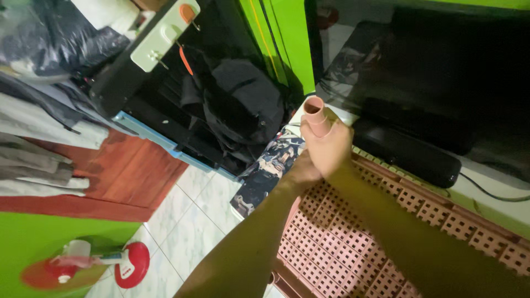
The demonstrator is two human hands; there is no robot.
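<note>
Our two hands [326, 149] meet, fingers curled tight around a short pink plastic tube [316, 115], above the far edge of a pink perforated plastic crate [342, 243]. Pale tiled floor [187, 221] lies open left; a black speaker bar [406, 152] sits just right.

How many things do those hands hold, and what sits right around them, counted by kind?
Small pink plastic tube, held in the clasped hands: 1
Pink perforated plastic crate: 1
Long black speaker bar: 1
Black backpack: 1
Total: 4
</note>
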